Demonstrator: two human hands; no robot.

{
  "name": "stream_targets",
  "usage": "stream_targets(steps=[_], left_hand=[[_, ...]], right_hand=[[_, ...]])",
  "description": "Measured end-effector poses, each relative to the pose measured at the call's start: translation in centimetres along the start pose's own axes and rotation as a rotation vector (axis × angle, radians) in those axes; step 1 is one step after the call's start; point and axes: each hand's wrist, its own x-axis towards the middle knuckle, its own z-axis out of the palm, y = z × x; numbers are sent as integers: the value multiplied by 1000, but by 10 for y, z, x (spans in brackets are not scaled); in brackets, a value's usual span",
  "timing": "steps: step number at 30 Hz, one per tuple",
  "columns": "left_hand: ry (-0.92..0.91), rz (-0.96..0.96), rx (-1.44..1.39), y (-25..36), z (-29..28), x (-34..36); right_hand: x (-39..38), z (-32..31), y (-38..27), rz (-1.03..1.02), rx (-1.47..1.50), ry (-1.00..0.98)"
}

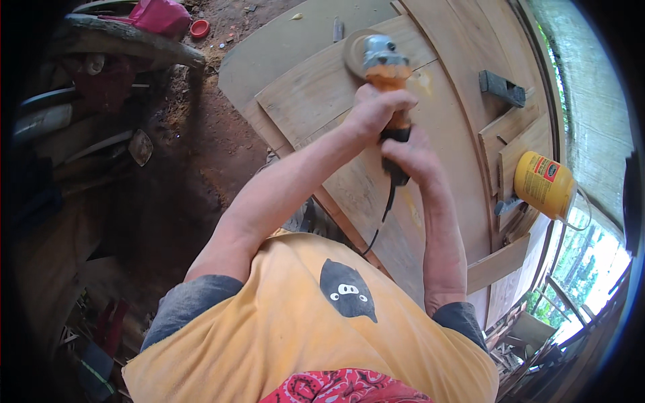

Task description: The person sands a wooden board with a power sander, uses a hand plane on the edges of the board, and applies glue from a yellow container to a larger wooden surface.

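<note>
Both of my hands grip an orange angle grinder [388,70] with a grey metal head and a round tan disc [355,55]. My left hand [378,111] is wrapped round the body just behind the head. Farther back, my right hand [414,153] holds the black rear handle, from which a black cord [390,201] runs down toward me. The disc stands at the far edge of a pale wooden panel [316,94]; whether it touches the wood I cannot tell. The grinder is slightly blurred.
On the boards at right lie a dark wooden block plane [502,88] and a yellow plastic jug [543,185] on its side. Wood offcuts [500,262] lie nearer. A small grey bar [338,29] rests beyond the panel. At left are a weathered log [127,35], a red lid [199,28] and bare soil.
</note>
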Motion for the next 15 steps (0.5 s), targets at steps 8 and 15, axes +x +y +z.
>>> stream_targets(steps=[8, 15], left_hand=[[172, -101, -187, 5, -74, -118], [58, -34, -57, 8, -26, -46]], right_hand=[[-42, 95, -3, -64, -381, -67], [-18, 40, -4, -83, -76, 44]])
